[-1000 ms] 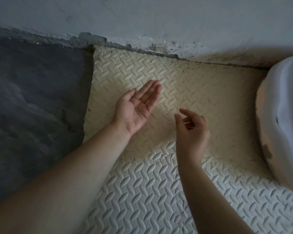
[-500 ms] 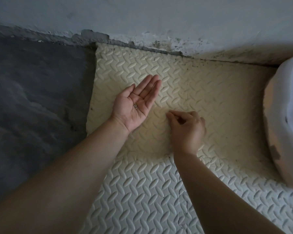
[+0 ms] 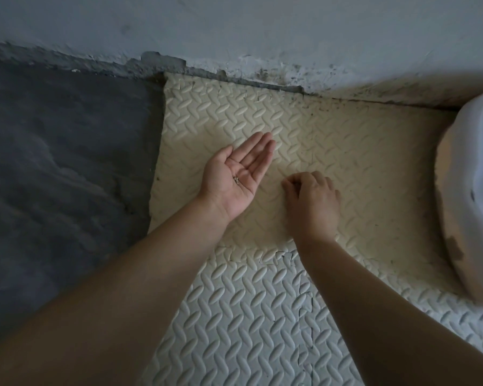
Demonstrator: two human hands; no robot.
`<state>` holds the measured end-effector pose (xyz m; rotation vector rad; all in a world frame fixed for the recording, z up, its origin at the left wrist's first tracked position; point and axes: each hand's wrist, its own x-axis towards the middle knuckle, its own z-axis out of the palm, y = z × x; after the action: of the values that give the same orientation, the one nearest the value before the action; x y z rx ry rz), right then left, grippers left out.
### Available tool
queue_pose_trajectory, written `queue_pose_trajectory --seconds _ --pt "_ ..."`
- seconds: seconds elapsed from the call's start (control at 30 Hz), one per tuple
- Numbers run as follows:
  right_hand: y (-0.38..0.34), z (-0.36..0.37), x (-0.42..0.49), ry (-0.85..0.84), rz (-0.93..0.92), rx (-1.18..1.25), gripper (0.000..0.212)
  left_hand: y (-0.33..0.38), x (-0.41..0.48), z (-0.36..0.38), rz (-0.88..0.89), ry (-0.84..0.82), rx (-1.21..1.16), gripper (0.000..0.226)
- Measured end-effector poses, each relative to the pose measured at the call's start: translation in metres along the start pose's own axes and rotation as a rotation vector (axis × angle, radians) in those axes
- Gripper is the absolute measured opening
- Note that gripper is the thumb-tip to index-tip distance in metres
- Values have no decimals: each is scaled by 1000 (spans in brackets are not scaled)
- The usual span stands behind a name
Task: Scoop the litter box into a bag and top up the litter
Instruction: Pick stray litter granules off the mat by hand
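Observation:
My left hand lies palm up and flat above the cream foam mat, with a few small litter grains resting in the palm. To its right, my right hand is turned palm down, its fingers curled and its fingertips pinched together against the mat. Whatever lies under those fingertips is hidden. The white litter box shows only partly at the right edge, its side smeared with brown dirt. No scoop, bag or litter supply is in view.
A whiter foam mat joins the cream one nearer to me. Dark bare floor lies to the left. A stained, flaking wall runs along the far side, with dark specks along the mat's far edge.
My right hand came down from beside the left palm onto the mat and curled its fingers. The left hand stayed palm up, and grains now show in its palm.

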<state>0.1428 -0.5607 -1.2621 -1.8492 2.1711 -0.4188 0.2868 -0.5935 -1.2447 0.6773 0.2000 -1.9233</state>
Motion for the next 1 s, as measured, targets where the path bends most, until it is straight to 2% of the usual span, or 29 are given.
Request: queue_pose_trajectory --seconds 0.27,0.33,0.47,0.53,0.87,1.0 --pt "0 -2 7 -113 -112 -143 27 -7 -10 -1 -46 15 9 58" --pt "2 -5 6 -95 -102 -36 22 -10 -11 -1 -51 15 15 59" --pt "-18 -21 -19 12 -65 353 19 -16 -10 3 -31 33 32 60" --pt "-34 -26 -38 22 -65 437 16 -21 -12 7 -56 13 19 59" --pt "-39 -30 -63 111 43 611 5 -39 -26 19 -187 -107 43 59" --pt "-30 -36 -63 106 -24 586 8 -44 -32 23 -224 -120 56 60"
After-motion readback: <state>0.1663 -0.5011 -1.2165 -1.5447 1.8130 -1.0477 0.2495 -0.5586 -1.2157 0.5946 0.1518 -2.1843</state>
